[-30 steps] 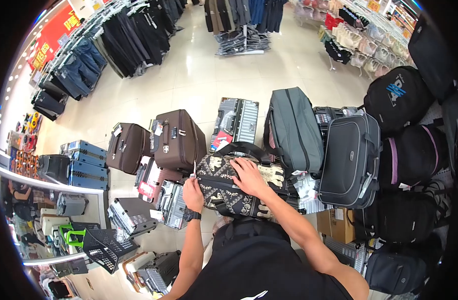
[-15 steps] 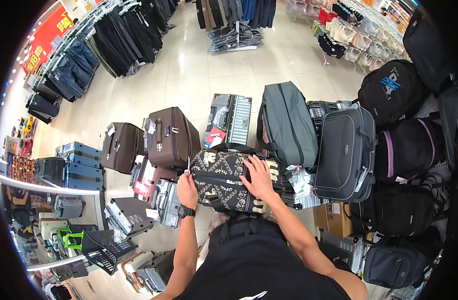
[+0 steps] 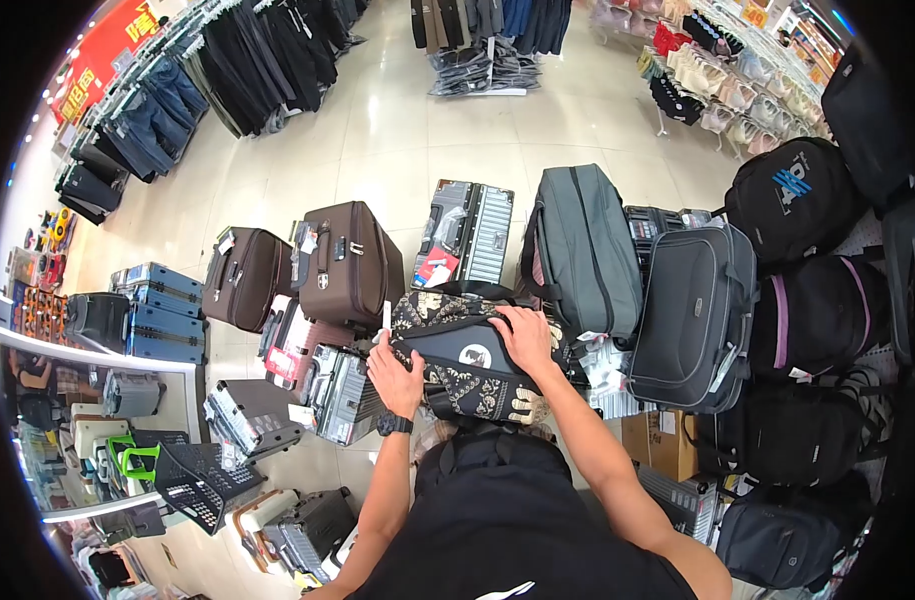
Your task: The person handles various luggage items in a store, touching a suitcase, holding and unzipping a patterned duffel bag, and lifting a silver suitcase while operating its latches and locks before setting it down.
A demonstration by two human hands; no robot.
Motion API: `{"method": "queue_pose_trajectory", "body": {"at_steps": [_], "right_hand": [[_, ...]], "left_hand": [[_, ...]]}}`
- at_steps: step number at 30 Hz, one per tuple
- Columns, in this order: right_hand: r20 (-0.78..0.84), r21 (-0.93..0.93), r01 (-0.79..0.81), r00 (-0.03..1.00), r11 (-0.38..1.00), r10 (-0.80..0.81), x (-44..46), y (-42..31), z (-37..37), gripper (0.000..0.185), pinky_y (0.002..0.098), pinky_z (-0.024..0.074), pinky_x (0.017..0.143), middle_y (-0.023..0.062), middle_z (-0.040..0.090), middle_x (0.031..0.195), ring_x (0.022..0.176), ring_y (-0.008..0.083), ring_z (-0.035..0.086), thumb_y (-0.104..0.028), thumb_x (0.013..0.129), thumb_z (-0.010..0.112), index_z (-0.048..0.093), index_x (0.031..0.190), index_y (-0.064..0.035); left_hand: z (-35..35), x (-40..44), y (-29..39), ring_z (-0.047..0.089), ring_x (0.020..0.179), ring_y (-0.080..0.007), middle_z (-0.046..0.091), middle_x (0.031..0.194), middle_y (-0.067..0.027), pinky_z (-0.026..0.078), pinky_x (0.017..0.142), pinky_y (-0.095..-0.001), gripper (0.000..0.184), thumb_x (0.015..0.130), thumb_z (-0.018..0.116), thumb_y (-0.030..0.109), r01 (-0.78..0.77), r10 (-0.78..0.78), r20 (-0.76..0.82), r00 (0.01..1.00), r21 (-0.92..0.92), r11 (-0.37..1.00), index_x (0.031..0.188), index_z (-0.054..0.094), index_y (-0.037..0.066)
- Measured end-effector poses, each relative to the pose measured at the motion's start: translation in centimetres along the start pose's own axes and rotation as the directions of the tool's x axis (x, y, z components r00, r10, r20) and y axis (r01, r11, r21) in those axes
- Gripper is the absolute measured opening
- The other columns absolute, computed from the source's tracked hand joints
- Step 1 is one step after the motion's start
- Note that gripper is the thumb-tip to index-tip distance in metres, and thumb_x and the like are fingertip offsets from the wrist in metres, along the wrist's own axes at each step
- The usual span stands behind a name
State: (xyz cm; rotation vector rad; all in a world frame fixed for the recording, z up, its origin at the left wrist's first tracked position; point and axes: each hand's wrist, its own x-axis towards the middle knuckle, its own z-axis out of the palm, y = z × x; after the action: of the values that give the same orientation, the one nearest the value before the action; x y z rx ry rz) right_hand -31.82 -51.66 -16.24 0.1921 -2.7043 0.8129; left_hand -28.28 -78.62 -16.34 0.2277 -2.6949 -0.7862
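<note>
A black bag with a cream elephant pattern lies in front of me, its top parted along the middle. In the gap shows a dark grey surface with a round white mark. My left hand rests with fingers spread on the bag's left end, just below a white tag. Across the gap, my right hand touches the bag's right part, fingers apart.
Brown suitcases stand left, with a silver case below them. A ribbed silver suitcase is beyond the bag. A grey-green bag, a dark suitcase and black backpacks line the right. Clothes racks stand farther off.
The bag's top was closed along its dark middle strip and now gapes, showing the white mark. My left hand has gone from pinching at the left end to lying spread there.
</note>
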Motion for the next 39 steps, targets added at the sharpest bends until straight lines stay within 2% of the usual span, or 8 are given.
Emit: {"method": "queue_pose_trajectory", "body": {"at_steps": [7, 13, 15, 20, 23, 30, 36, 39], "right_hand": [[0.003, -0.02, -0.038, 0.999, 0.999, 0.038, 0.4, 0.4, 0.5, 0.029, 0.0423, 0.049, 0.089, 0.0056, 0.077, 0.103, 0.097, 0.0277, 0.07, -0.035, 0.1, 0.073, 0.077, 0.112, -0.0098], [-0.015, -0.026, -0.022, 1.0, 0.999, 0.022, 0.5, 0.1, 0.7, 0.027, 0.0411, 0.0479, 0.091, 0.0061, 0.077, 0.11, 0.102, 0.0266, 0.07, -0.033, 0.1, 0.073, 0.076, 0.112, -0.0091], [-0.099, 0.068, -0.076, 0.992, 0.995, 0.083, 0.5, -0.4, 0.4, 0.021, 0.0413, 0.0474, 0.094, 0.0064, 0.075, 0.115, 0.106, 0.0271, 0.068, -0.028, 0.097, 0.077, 0.075, 0.107, -0.0087], [-0.107, 0.127, 0.052, 0.994, 0.991, -0.038, -0.4, -0.5, -0.2, 0.017, 0.0445, 0.0458, 0.097, 0.0062, 0.07, 0.116, 0.113, 0.0294, 0.064, -0.018, 0.09, 0.082, 0.071, 0.098, -0.0078], [-0.078, 0.13, 0.137, 0.989, 0.982, -0.127, -2.1, -2.1, -1.2, 0.018, 0.0498, 0.0415, 0.103, 0.0078, 0.068, 0.12, 0.12, 0.032, 0.06, -0.017, 0.085, 0.084, 0.071, 0.093, -0.0078], [0.189, 0.12, 0.178, 0.962, 0.977, -0.198, -1.9, -5.4, -0.5, 0.019, 0.0486, 0.0424, 0.104, 0.0079, 0.065, 0.12, 0.123, 0.0308, 0.058, -0.017, 0.087, 0.08, 0.067, 0.097, -0.0086], [0.297, 0.247, 0.176, 0.922, 0.953, -0.247, 1.8, -10.5, 3.8, 0.035, 0.0447, 0.0445, 0.1, 0.0097, 0.065, 0.121, 0.121, 0.0314, 0.059, -0.025, 0.092, 0.077, 0.064, 0.12, -0.0093], [0.31, 0.269, 0.207, 0.906, 0.941, -0.288, 3.4, -12.4, 6.3, 0.035, 0.0464, 0.0445, 0.099, 0.0111, 0.062, 0.119, 0.12, 0.0335, 0.058, -0.028, 0.093, 0.076, 0.064, 0.121, -0.0104]], "left_hand": [[-0.1, 0.1, -1.8, 0.055, 0.106, -0.0349, 0.055, 0.112, -0.0173, 0.046, 0.1, -0.0466, 0.071, 0.078, 0.062, 0.003, -0.097, 0.105, 0.014, 0.994, -0.266, 0.959, 0.148, 0.051, 0.002], [-0.4, 0.2, -1.3, 0.058, 0.108, -0.0352, 0.058, 0.118, -0.0177, 0.049, 0.1, -0.0469, 0.067, 0.077, 0.062, 0.004, -0.052, 0.06, 0.016, 0.998, -0.293, 0.955, 0.144, 0.054, 0.0], [-0.3, 0.2, -1.3, 0.058, 0.108, -0.0348, 0.058, 0.118, -0.0172, 0.049, 0.099, -0.0468, 0.067, 0.077, 0.062, 0.004, -0.058, 0.058, -0.008, 0.998, -0.279, 0.959, 0.143, 0.055, 0.001], [0.1, -0.3, -2.0, 0.06, 0.108, -0.0334, 0.06, 0.119, -0.0155, 0.051, 0.099, -0.0459, 0.063, 0.082, 0.067, 0.008, -0.031, 0.027, -0.02, 0.999, -0.233, 0.972, 0.144, 0.057, 0.002], [0.4, -0.3, -2.2, 0.06, 0.108, -0.0322, 0.06, 0.119, -0.0145, 0.051, 0.098, -0.0449, 0.059, 0.088, 0.071, 0.013, -0.003, -0.012, -0.056, 0.998, -0.255, 0.967, 0.145, 0.057, 0.003], [0.8, 0.0, -2.3, 0.061, 0.11, -0.0339, 0.061, 0.118, -0.0147, 0.052, 0.095, -0.0455, 0.054, 0.092, 0.072, 0.019, 0.039, -0.052, -0.057, 0.997, -0.212, 0.976, 0.142, 0.059, 0.004], [0.6, -0.2, -2.3, 0.062, 0.11, -0.0351, 0.062, 0.116, -0.016, 0.052, 0.096, -0.046, 0.045, 0.094, 0.072, 0.018, 0.027, -0.041, -0.065, 0.997, -0.209, 0.977, 0.134, 0.061, 0.002], [0.3, -0.5, -2.2, 0.062, 0.112, -0.036, 0.062, 0.117, -0.0169, 0.052, 0.097, -0.0458, 0.04, 0.094, 0.072, 0.014, 0.023, -0.039, -0.076, 0.996, -0.205, 0.979, 0.129, 0.061, 0.0]]}}
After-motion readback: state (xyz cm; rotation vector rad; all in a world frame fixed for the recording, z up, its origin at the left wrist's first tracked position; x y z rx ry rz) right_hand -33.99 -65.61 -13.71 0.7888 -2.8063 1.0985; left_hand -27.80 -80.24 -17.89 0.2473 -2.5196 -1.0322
